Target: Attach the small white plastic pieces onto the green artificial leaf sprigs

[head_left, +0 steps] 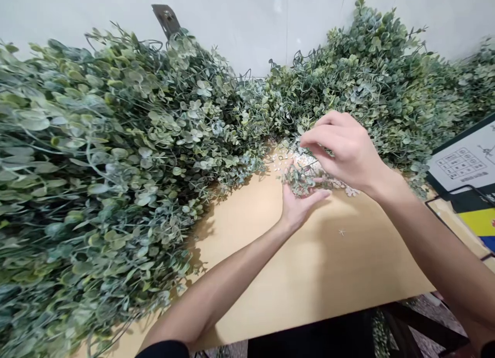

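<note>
Left hand point(294, 208) partly hidden behind leafy sprig point(298, 180)

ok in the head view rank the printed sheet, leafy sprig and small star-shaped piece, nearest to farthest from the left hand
1. Leafy sprig, in the left hand
2. Star-shaped piece, on the table, right
3. Printed sheet, far right

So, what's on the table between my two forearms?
In the head view, one small, pale, star-shaped piece lies on the tabletop between your left forearm and right forearm.
</note>
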Action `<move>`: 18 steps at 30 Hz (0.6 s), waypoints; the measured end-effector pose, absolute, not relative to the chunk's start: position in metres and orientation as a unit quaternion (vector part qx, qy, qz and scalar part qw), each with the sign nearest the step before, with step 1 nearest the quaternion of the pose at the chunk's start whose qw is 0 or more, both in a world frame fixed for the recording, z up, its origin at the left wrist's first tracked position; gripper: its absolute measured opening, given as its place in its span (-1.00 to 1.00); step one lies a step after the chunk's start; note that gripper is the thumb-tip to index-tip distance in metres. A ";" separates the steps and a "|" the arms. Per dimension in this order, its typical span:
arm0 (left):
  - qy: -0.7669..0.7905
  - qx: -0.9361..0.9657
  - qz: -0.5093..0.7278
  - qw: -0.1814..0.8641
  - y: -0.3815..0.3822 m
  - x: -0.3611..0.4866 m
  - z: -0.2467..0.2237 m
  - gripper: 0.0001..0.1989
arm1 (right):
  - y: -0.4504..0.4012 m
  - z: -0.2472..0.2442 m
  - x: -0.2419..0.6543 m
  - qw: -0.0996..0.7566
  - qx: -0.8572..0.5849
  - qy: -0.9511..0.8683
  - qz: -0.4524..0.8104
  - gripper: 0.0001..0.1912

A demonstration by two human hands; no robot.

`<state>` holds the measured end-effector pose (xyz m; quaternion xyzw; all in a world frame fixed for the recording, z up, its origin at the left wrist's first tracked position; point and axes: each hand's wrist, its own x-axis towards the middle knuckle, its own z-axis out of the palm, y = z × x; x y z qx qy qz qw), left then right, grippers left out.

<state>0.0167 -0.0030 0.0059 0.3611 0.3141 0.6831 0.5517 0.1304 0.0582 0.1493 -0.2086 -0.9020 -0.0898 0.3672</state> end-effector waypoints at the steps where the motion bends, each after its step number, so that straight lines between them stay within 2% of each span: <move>1: 0.315 0.367 0.692 0.535 -0.004 0.017 0.006 -0.32 | 0.059 0.147 0.132 0.363 -0.203 -0.905 -0.092 -0.73; 5: 0.331 0.346 0.738 0.475 0.000 0.017 0.001 -0.60 | 0.060 0.141 0.135 0.366 -0.204 -0.903 -0.099 -0.71; 12: 0.330 0.241 0.791 0.456 0.016 0.014 -0.009 -0.59 | 0.055 0.160 0.149 0.476 -0.298 -0.819 -0.115 -0.71; 14: 0.332 0.213 0.800 0.452 0.016 0.012 -0.009 -0.52 | 0.054 0.166 0.155 0.513 -0.310 -0.791 -0.122 -0.73; 18: 0.355 0.199 0.771 0.489 0.015 0.013 -0.008 -0.16 | 0.055 0.168 0.165 0.524 -0.336 -0.776 -0.102 -0.78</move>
